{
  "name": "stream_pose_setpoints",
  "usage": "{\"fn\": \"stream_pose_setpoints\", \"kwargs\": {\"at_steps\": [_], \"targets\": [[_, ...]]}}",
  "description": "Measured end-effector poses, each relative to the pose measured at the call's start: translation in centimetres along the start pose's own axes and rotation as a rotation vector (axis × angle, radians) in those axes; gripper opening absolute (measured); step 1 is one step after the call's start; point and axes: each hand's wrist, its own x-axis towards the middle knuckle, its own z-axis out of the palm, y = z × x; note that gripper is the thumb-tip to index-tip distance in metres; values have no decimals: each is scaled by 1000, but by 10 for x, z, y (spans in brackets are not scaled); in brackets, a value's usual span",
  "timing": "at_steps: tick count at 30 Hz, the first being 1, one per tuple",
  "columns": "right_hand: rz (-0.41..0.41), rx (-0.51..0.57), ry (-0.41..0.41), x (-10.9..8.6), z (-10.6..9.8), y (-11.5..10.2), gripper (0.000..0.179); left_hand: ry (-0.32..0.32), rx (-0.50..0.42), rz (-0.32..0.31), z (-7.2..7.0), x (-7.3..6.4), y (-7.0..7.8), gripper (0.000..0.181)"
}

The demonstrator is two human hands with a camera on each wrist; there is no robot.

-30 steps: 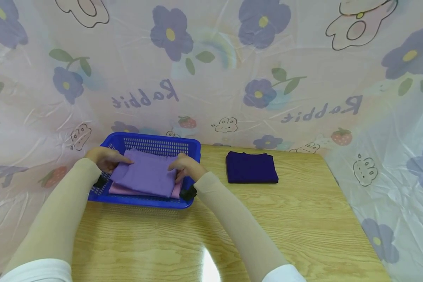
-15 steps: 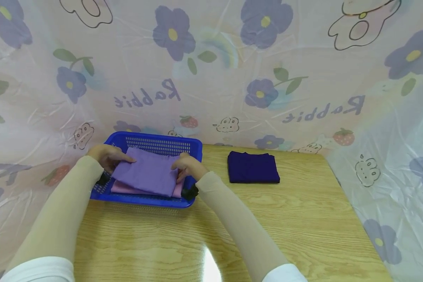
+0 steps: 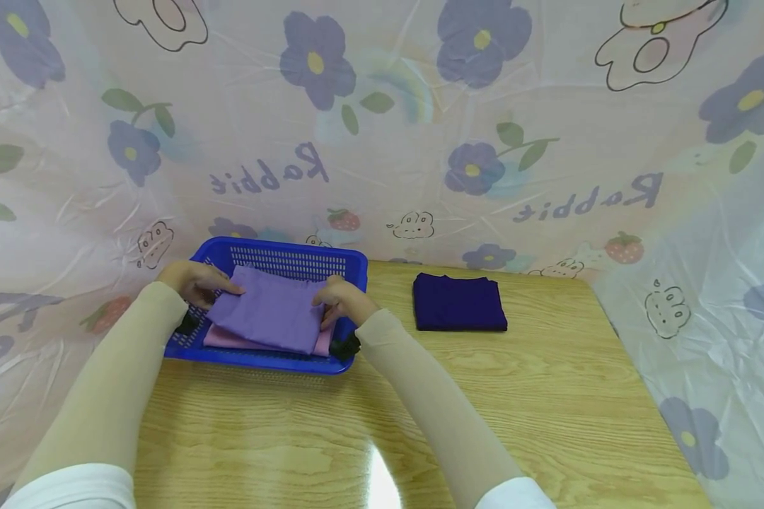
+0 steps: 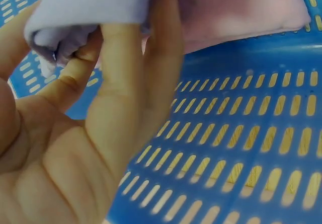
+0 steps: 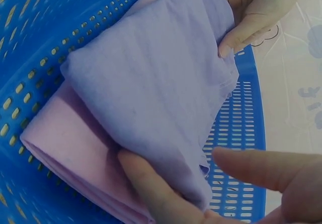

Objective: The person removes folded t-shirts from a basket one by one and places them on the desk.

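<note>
A folded light purple cloth [image 3: 264,311] lies tilted over a folded pink cloth [image 3: 248,341] inside the blue plastic basket [image 3: 280,366]. My left hand [image 3: 197,283] holds the purple cloth's left edge, thumb on top and fingers beneath the fold, as the left wrist view shows. At the opposite edge, my right hand [image 3: 345,300] holds the purple cloth between spread digits. In the right wrist view one finger [image 5: 151,183] lies along the cloth's side, and another digit stands a little off it. Where the remaining right fingers touch is hidden.
A folded dark navy cloth [image 3: 460,304] lies on the wooden table [image 3: 547,396], to the right of the basket. Behind the table and along both sides hangs a pale curtain [image 3: 382,141] printed with flowers and rabbits. The basket stands close to the back curtain.
The whole head view has shifted slightly, so everything sits a little further right. Both hands stay at the purple cloth, with hardly any other visible movement.
</note>
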Motion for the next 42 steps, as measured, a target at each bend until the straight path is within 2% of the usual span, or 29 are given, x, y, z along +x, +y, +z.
{"fn": "stream_pose_setpoints", "kwargs": {"at_steps": [1, 3, 6, 8, 11, 12, 14, 16, 17, 19, 21, 28, 30, 33, 34, 38, 41, 42], "targets": [[0, 4, 1, 0, 0, 0, 80, -7, -4, -2, 0, 1, 0, 92], [0, 7, -1, 0, 0, 0, 78, -20, -1, -8, 0, 1, 1, 81], [2, 23, -1, 0, 0, 0, 79, -51, 13, -13, 1, 2, 1, 51], [0, 31, 0, 0, 1, 1, 80, -62, 4, -19, 1, 2, 1, 38], [-3, 48, 3, -2, 2, 1, 82, -51, -20, -10, 3, 2, 1, 44], [-5, 54, 6, -2, 3, 1, 82, -41, -22, -5, 3, 3, 1, 53], [-9, 67, 7, -3, 3, 1, 82, -19, -8, 12, 2, 3, 0, 85], [-11, 72, 8, -3, 3, 1, 82, 21, 34, 28, 2, 3, 0, 110], [-12, 72, 9, -3, 4, 2, 81, 33, 55, 37, 1, 2, 1, 118], [-14, 64, 10, -3, 4, 2, 80, 57, 82, 47, 0, 2, 1, 123], [-10, 53, 12, -2, 4, 2, 80, 83, 107, 46, -1, 1, 2, 122], [-10, 34, 3, -1, 6, 6, 75, 71, 133, 44, -2, 2, 3, 112], [-9, 24, 7, -1, 6, 6, 73, 74, 145, 50, -2, 1, 3, 96], [-10, 9, 8, 0, 6, 6, 70, 97, 171, 63, -1, 0, 2, 54], [-12, 5, 7, 0, 6, 6, 67, 106, 179, 70, -1, 0, 2, 49], [-18, -5, 18, 3, 6, 7, 52, 112, 188, 101, 1, -1, 2, 50], [-25, -12, 44, 3, 5, 7, 44, 79, 168, 116, 0, -1, 1, 85], [-31, -14, 50, 3, 5, 7, 42, 66, 159, 115, -1, -1, 2, 91]]}}
